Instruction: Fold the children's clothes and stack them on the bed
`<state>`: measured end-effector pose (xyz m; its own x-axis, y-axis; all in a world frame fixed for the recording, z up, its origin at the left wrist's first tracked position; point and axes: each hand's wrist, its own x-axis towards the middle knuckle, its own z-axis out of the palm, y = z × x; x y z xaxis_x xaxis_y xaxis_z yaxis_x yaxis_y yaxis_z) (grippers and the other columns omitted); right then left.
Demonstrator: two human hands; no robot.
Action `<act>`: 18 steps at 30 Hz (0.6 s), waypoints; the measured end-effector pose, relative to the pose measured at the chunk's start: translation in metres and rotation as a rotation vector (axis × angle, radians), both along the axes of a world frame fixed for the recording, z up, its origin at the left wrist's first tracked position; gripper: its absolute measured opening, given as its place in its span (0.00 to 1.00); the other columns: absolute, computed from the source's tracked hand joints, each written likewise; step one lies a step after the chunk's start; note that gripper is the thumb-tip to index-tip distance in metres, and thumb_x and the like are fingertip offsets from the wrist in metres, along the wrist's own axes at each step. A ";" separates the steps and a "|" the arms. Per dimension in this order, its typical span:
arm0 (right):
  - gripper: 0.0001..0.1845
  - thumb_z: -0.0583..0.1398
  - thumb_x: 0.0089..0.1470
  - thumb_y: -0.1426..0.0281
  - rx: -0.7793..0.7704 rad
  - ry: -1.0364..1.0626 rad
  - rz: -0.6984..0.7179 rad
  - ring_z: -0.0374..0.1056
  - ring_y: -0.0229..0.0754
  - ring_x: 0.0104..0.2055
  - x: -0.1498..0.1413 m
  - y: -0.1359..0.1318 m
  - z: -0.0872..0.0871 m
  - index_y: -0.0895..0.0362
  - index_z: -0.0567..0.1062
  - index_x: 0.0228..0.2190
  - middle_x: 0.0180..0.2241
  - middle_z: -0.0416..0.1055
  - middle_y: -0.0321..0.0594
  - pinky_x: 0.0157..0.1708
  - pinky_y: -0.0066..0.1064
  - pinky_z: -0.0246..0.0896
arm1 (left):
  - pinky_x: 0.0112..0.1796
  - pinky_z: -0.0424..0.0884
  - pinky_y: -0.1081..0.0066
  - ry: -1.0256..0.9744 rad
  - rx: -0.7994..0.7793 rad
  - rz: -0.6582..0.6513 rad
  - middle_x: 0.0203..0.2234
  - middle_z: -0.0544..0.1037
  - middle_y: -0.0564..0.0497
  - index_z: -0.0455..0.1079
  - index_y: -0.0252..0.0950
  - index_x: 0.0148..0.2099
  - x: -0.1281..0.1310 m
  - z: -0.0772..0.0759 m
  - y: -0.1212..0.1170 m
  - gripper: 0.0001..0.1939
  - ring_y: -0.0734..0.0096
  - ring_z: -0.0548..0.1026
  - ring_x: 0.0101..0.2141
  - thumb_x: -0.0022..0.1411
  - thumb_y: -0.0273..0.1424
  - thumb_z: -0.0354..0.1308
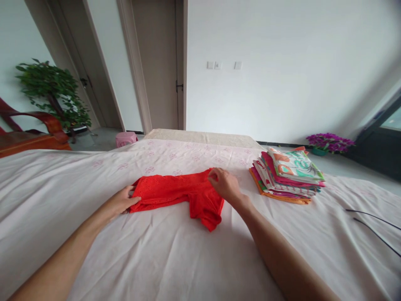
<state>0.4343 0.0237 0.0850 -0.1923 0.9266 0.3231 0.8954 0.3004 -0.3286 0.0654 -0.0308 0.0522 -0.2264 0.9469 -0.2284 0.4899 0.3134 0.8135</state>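
A red short-sleeved shirt (166, 188) with small eyelet holes lies folded lengthwise on the pale bed sheet. One sleeve (206, 207) sticks out towards me. At the shirt's left end, my left hand (122, 200) grips the hem, thumb on top and the other fingers partly hidden by the cloth. My right hand (226, 184) is closed at the upper right corner by the collar, fingers pinched together on the red fabric. A stack of folded, many-coloured clothes (285, 177) stands to the right of my right hand.
A pale sheet (150, 259) with pink flower prints covers the wide surface. Two thin dark cords (376, 217) lie at the right. Beyond are a pink stool (126, 139), a wooden chair (40, 125), a leafy plant (53, 92) and purple flowers (330, 143).
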 end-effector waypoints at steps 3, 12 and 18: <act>0.07 0.58 0.58 0.67 -0.086 0.034 0.253 0.69 0.42 0.42 -0.031 -0.015 0.003 0.52 0.77 0.34 0.38 0.76 0.39 0.38 0.29 0.60 | 0.22 0.66 0.73 -0.042 -0.011 -0.016 0.23 0.76 0.54 0.56 0.30 0.62 -0.002 0.001 0.002 0.43 0.67 0.73 0.22 0.46 0.40 0.64; 0.08 0.60 0.57 0.71 -0.041 -0.134 0.466 0.66 0.42 0.41 -0.066 -0.018 -0.021 0.52 0.79 0.37 0.36 0.74 0.39 0.40 0.31 0.58 | 0.46 0.72 0.68 -0.073 0.299 0.103 0.50 0.75 0.42 0.56 0.34 0.66 0.005 -0.015 0.023 0.37 0.62 0.76 0.47 0.54 0.36 0.58; 0.16 0.57 0.54 0.77 0.055 -0.102 0.681 0.65 0.42 0.40 -0.053 -0.020 -0.024 0.50 0.81 0.38 0.36 0.74 0.38 0.43 0.32 0.58 | 0.40 0.73 0.69 0.049 0.277 0.116 0.42 0.77 0.45 0.56 0.34 0.66 -0.008 -0.023 0.022 0.38 0.66 0.78 0.38 0.52 0.28 0.54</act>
<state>0.3812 0.0040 0.0614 -0.7574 0.5716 0.3156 0.5274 0.8205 -0.2205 0.0570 -0.0091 0.0293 -0.3412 0.9387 0.0485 0.5046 0.1394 0.8520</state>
